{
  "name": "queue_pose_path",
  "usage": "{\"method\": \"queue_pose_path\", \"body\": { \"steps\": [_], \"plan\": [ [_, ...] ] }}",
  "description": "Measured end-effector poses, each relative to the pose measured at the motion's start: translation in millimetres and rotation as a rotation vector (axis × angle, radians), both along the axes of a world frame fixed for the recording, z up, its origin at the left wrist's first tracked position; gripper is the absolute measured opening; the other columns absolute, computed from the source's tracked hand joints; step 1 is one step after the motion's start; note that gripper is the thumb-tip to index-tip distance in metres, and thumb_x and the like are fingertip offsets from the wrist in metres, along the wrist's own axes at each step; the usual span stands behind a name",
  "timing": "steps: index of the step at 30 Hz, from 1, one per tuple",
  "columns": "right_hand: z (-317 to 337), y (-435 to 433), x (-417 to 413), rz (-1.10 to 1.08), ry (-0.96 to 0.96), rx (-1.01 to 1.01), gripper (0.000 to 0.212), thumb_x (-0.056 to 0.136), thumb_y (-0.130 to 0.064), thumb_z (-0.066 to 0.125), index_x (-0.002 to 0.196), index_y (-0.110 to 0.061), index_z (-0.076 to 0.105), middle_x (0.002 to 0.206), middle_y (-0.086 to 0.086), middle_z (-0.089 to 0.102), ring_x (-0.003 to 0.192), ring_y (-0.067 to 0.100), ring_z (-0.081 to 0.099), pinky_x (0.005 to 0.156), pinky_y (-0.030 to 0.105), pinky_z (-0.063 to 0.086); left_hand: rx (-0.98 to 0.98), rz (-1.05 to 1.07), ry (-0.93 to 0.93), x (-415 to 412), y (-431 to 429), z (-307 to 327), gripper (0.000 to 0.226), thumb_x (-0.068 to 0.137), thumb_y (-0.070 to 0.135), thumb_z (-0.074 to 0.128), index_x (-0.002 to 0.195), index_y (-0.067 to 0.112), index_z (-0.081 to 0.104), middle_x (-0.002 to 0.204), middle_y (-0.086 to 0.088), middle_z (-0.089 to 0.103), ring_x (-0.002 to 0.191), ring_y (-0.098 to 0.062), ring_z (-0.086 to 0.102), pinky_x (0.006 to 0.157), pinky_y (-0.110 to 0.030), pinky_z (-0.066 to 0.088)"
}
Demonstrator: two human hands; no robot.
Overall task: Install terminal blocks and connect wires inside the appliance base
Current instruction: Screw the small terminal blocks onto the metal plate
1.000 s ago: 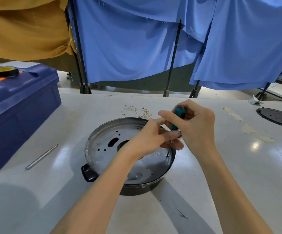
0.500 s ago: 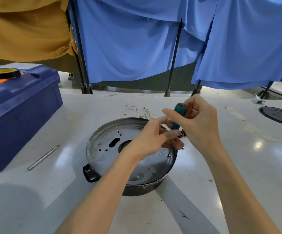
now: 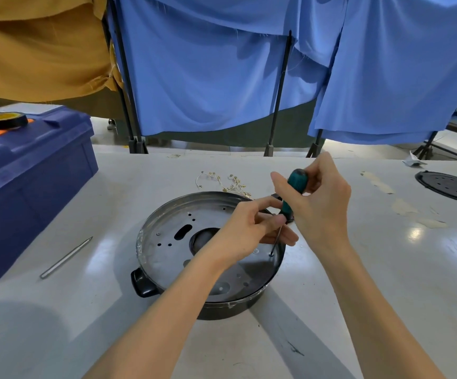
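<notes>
Blue plastic toolbox (image 3: 30,192) and black perforated round lid (image 3: 451,187): cut off by the left and right edges. The left hand (image 3: 252,231) covers part of the central opening of the round grey metal appliance base (image 3: 167,253) and the upper shaft of the green-handled screwdriver (image 3: 295,184). Fastener (image 3: 271,253) under its tip: too small to identify. Heap of small pale wired pieces (image 3: 230,183): detail unresolved.

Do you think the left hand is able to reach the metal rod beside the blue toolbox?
Probably yes: nothing stands between the metal rod and the left hand, which must first release the screwdriver.
</notes>
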State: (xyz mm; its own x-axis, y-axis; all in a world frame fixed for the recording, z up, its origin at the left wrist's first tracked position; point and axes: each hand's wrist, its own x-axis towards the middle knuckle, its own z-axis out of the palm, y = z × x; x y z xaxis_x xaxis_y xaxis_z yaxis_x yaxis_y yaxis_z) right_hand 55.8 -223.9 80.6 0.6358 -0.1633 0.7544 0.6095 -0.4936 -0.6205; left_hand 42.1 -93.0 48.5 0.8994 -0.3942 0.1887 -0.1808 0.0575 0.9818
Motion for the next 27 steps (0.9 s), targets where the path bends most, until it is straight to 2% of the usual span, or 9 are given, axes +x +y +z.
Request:
{"method": "queue_pose_path", "body": {
  "steps": [4, 7, 10, 13, 18, 20, 22, 24, 27],
  "plan": [
    [2, 1, 2, -0.027, 0.04, -0.122, 0.033, 0.084, -0.04, 0.073, 0.085, -0.017, 0.048, 0.066, -0.018, 0.047, 0.06, 0.008, 0.053, 0.058, 0.01, 0.044, 0.036, 0.017, -0.02, -3, -2, 1, 0.02, 0.1, 0.023, 0.05, 0.113, 0.011, 0.059, 0.087, -0.013, 0.075, 0.086, -0.024, 0.073, 0.085, -0.028, 0.056],
    [8, -4, 1, 0.151, 0.14, -0.133, 0.033, 0.08, -0.053, 0.065, 0.098, -0.026, 0.063, 0.08, -0.018, 0.061, 0.075, 0.006, 0.063, 0.066, 0.008, 0.049, 0.035, 0.033, -0.002, -4, -1, 2, 0.025, 0.102, 0.024, 0.045, 0.119, 0.01, 0.057, 0.087, -0.014, 0.075, 0.086, -0.023, 0.073, 0.08, -0.02, 0.056],
    [10, -9, 0, 0.373, 0.176, -0.078, 0.022, 0.091, -0.024, 0.066, 0.112, -0.022, 0.068, 0.099, -0.011, 0.071, 0.088, 0.004, 0.071, 0.078, 0.017, 0.056, 0.021, 0.021, 0.01, -3, 1, 1, 0.028, 0.104, 0.021, 0.04, 0.118, 0.003, 0.056, 0.088, -0.015, 0.074, 0.087, -0.025, 0.073, 0.08, -0.022, 0.056],
    [8, -9, 0, 0.273, 0.123, -0.073, 0.013, 0.087, -0.022, 0.072, 0.099, -0.018, 0.07, 0.087, -0.004, 0.071, 0.082, 0.013, 0.073, 0.079, 0.027, 0.059, -0.006, 0.019, 0.026, -3, 0, 2, 0.022, 0.102, 0.022, 0.045, 0.114, 0.007, 0.056, 0.089, -0.014, 0.075, 0.086, -0.026, 0.073, 0.077, -0.022, 0.056],
    [3, -2, -2, -0.047, 0.054, -0.097, 0.035, 0.076, -0.05, 0.073, 0.08, -0.018, 0.06, 0.065, -0.009, 0.055, 0.063, 0.011, 0.057, 0.063, 0.016, 0.05, 0.03, 0.013, -0.023, -2, -3, 1, 0.018, 0.101, 0.019, 0.048, 0.112, 0.013, 0.061, 0.085, -0.013, 0.075, 0.084, -0.024, 0.073, 0.078, -0.021, 0.055],
    [7, -4, 0, 0.038, 0.106, -0.142, 0.042, 0.074, -0.059, 0.068, 0.081, -0.018, 0.062, 0.068, -0.009, 0.061, 0.066, 0.013, 0.061, 0.063, 0.016, 0.051, 0.037, 0.01, -0.018, -2, -1, 0, 0.022, 0.103, 0.019, 0.043, 0.116, 0.012, 0.059, 0.086, -0.013, 0.075, 0.086, -0.022, 0.073, 0.08, -0.02, 0.055],
    [9, -6, 0, 0.257, 0.177, -0.108, 0.027, 0.083, -0.043, 0.071, 0.099, -0.022, 0.067, 0.086, -0.013, 0.07, 0.081, 0.007, 0.068, 0.074, 0.015, 0.055, 0.02, 0.008, -0.005, -1, 1, -1, 0.026, 0.104, 0.018, 0.038, 0.12, 0.008, 0.057, 0.087, -0.014, 0.074, 0.087, -0.023, 0.072, 0.079, -0.021, 0.055],
    [8, -8, 1, 0.384, 0.205, -0.048, 0.019, 0.088, -0.026, 0.07, 0.106, -0.022, 0.067, 0.094, -0.009, 0.073, 0.087, 0.009, 0.072, 0.079, 0.026, 0.059, 0.011, 0.008, 0.005, -1, 2, -2, 0.027, 0.105, 0.018, 0.036, 0.119, 0.008, 0.057, 0.089, -0.015, 0.074, 0.089, -0.023, 0.072, 0.079, -0.021, 0.055],
    [5, -5, 2, 0.212, 0.148, -0.052, 0.021, 0.081, -0.035, 0.075, 0.093, -0.019, 0.068, 0.083, -0.004, 0.071, 0.078, 0.017, 0.072, 0.074, 0.032, 0.06, 0.006, 0.025, 0.017, -1, -1, -1, 0.022, 0.102, 0.023, 0.044, 0.116, 0.013, 0.058, 0.089, -0.012, 0.075, 0.087, -0.023, 0.073, 0.078, -0.021, 0.056]
  ]
}}
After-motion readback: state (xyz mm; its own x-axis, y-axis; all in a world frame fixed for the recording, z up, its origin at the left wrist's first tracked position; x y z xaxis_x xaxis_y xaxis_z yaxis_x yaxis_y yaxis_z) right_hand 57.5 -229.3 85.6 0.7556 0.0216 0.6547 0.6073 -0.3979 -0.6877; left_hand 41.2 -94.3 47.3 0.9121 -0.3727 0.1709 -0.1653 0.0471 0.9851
